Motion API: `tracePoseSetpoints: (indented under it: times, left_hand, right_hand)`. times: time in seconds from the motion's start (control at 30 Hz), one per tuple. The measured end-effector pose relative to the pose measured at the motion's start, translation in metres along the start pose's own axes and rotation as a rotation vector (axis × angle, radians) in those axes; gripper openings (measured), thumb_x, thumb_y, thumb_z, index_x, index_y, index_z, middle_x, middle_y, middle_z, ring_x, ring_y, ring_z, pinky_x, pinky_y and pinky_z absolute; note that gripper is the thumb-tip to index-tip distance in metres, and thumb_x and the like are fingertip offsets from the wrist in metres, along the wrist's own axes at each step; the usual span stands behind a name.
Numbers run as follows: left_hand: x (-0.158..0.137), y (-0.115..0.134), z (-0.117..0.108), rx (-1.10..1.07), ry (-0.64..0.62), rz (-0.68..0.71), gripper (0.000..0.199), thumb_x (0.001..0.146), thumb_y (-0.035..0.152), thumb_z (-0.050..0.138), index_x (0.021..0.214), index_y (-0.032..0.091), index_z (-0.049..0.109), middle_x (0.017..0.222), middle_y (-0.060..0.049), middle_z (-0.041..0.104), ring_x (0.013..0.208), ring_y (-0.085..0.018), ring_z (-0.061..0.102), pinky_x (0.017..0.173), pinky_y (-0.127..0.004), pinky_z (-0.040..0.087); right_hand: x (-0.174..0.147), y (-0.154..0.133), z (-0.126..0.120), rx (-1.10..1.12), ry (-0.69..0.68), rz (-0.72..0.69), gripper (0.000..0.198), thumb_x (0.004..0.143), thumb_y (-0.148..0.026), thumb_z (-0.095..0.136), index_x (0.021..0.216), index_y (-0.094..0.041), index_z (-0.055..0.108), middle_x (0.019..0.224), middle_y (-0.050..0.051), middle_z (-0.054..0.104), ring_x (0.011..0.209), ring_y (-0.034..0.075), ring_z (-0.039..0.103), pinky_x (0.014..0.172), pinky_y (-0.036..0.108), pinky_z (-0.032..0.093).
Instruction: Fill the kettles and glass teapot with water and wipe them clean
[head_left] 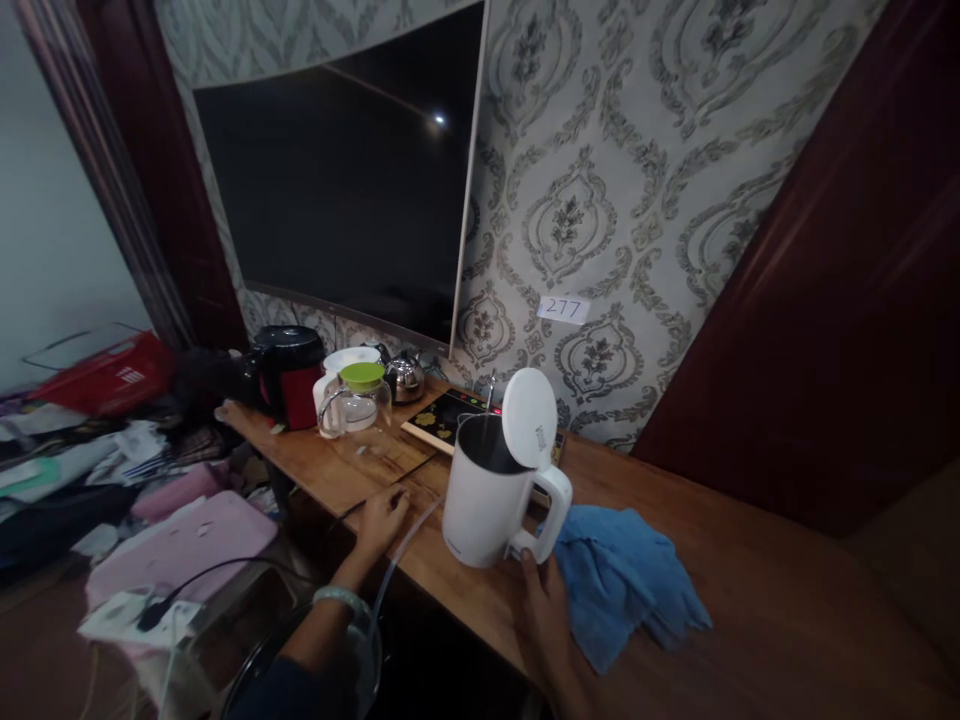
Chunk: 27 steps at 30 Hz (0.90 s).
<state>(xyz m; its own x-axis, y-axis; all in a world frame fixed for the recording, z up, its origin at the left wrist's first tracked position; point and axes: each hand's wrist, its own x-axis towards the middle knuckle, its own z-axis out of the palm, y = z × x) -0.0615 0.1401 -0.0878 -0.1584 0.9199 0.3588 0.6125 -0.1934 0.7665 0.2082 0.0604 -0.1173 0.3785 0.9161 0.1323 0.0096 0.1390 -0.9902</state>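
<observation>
We locate the white cylindrical electric kettle (480, 515) upright on the brown wooden tabletop (720, 520), its round white lid (529, 420) raised. Our right hand (545, 600) is at the lower end of the kettle's white handle (556, 500); we cannot tell whether its grip is clamped there. Our left hand (385, 515) is left of the kettle, near the translucent flexible tube (405, 543), fingers curled; we cannot tell whether its grip is together. We note the crumpled blue cloth (626, 570) just beside our right hand.
</observation>
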Motion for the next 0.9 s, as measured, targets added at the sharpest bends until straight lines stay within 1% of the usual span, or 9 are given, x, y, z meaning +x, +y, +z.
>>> tracePoseSetpoints:
  times: [0.13, 0.27, 0.47, 0.63, 0.73, 0.83, 0.9]
  left_hand:
    - [-0.0006, -0.0030, 0.0016, -0.002, 0.016, 0.016, 0.031, 0.080, 0.039, 0.046, 0.073, 0.020, 0.070, 0.071, -0.005, 0.074, 0.067, -0.022, 0.067, 0.065, -0.030, 0.051]
    - [-0.0008, -0.0018, 0.0008, 0.022, -0.002, 0.017, 0.033, 0.080, 0.040, 0.044, 0.072, 0.020, 0.069, 0.070, -0.005, 0.073, 0.066, -0.022, 0.067, 0.065, -0.031, 0.050]
    - [-0.0005, 0.0015, -0.0012, 0.055, -0.016, 0.010, 0.033, 0.079, 0.039, 0.043, 0.074, 0.019, 0.069, 0.074, -0.007, 0.075, 0.069, -0.023, 0.068, 0.066, -0.031, 0.050]
    - [0.0003, -0.0014, 0.0006, 0.080, -0.032, -0.010, 0.033, 0.080, 0.038, 0.043, 0.073, 0.019, 0.068, 0.071, -0.006, 0.074, 0.068, -0.022, 0.067, 0.067, -0.030, 0.049]
    - [0.0011, -0.0024, 0.0009, 0.089, -0.045, -0.012, 0.033, 0.080, 0.038, 0.042, 0.074, 0.018, 0.068, 0.073, -0.008, 0.074, 0.070, -0.023, 0.067, 0.068, -0.031, 0.049]
    - [0.0012, -0.0011, 0.0003, 0.118, -0.033, -0.014, 0.032, 0.080, 0.037, 0.042, 0.074, 0.018, 0.067, 0.074, -0.008, 0.074, 0.069, -0.023, 0.067, 0.066, -0.030, 0.047]
    - [0.0010, 0.0001, 0.0000, 0.133, -0.026, -0.004, 0.031, 0.081, 0.036, 0.042, 0.071, 0.019, 0.065, 0.071, -0.007, 0.073, 0.067, -0.022, 0.065, 0.063, -0.029, 0.046]
  right_hand:
    - [-0.0023, 0.0015, 0.0003, -0.021, -0.001, 0.014, 0.059, 0.083, -0.061, 0.061, 0.121, -0.017, 0.066, 0.125, 0.010, 0.070, 0.126, 0.031, 0.056, 0.108, 0.041, 0.039]
    - [-0.0046, 0.0027, -0.0020, -0.026, 0.000, 0.037, 0.061, 0.083, -0.062, 0.060, 0.123, -0.017, 0.064, 0.127, 0.011, 0.069, 0.127, 0.031, 0.056, 0.108, 0.041, 0.039]
    - [-0.0077, 0.0030, -0.0038, -0.069, -0.006, -0.017, 0.060, 0.087, -0.058, 0.056, 0.130, -0.017, 0.059, 0.128, 0.010, 0.068, 0.128, 0.029, 0.055, 0.107, 0.039, 0.039]
    - [-0.0071, 0.0052, -0.0027, -0.044, -0.013, -0.018, 0.058, 0.086, -0.058, 0.057, 0.127, -0.017, 0.061, 0.127, 0.011, 0.068, 0.126, 0.030, 0.056, 0.105, 0.039, 0.041]
    - [-0.0069, 0.0048, -0.0025, -0.027, -0.015, -0.006, 0.057, 0.086, -0.058, 0.057, 0.125, -0.017, 0.061, 0.128, 0.011, 0.067, 0.126, 0.029, 0.056, 0.106, 0.040, 0.040]
    - [-0.0070, 0.0041, -0.0022, -0.042, 0.002, 0.002, 0.057, 0.085, -0.059, 0.057, 0.124, -0.017, 0.062, 0.129, 0.011, 0.067, 0.126, 0.030, 0.056, 0.106, 0.041, 0.040]
    - [-0.0071, 0.0037, -0.0018, -0.060, 0.018, -0.002, 0.059, 0.083, -0.061, 0.057, 0.123, -0.018, 0.062, 0.129, 0.012, 0.067, 0.126, 0.031, 0.056, 0.105, 0.041, 0.040]
